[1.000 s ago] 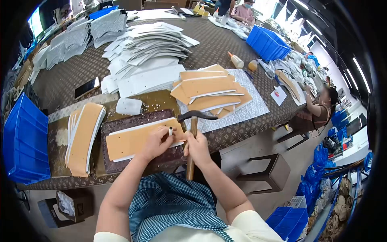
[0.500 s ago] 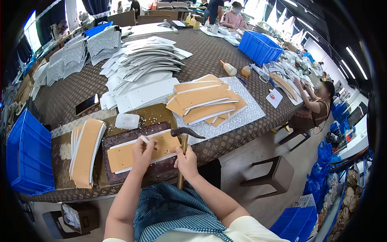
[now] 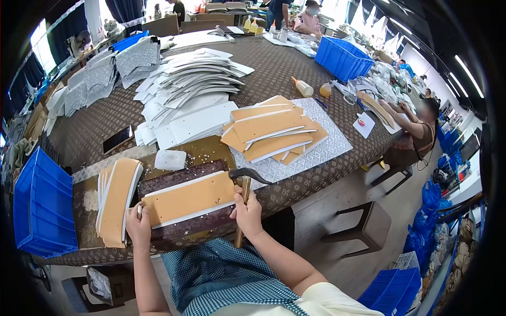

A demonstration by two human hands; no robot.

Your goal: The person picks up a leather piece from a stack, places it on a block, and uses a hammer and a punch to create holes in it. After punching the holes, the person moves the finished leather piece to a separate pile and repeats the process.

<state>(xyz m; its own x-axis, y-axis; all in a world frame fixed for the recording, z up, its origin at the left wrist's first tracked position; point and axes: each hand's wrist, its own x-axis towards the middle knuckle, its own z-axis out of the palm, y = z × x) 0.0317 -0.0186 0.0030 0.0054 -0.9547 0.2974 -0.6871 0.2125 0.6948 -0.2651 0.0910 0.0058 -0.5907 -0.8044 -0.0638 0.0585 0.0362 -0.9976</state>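
Two bare hands work at the near edge of a long desk [image 3: 79,131] covered in patterned brown cloth. At the near left corner sits a blue bin [image 3: 45,205], and just right of it a stack [image 3: 117,200] of tan curved pieces reaches the edge. The left hand [image 3: 138,227] is clenched on the left end of a tan panel [image 3: 190,199], with what seems to be a small grey punch [image 3: 139,210] poking up from the fist. The panel lies flat on a dark pad [image 3: 179,176] near the middle of the near edge, and a few small holes show toward its right end. The right hand [image 3: 246,213] grasps a hammer [image 3: 246,185] by its wooden handle, with the head raised just past the panel's right end. Farther back lie a phone [image 3: 117,139], fanned white sheets [image 3: 190,79] and a heap [image 3: 274,129] of tan pieces. At the desk's right edge sits another person [image 3: 416,131]. To do this well, the panel probably wants to stay square and fully on the pad while the left hand shifts it. The hammer is best kept clear of the fingers, and the punch upright before any blow.
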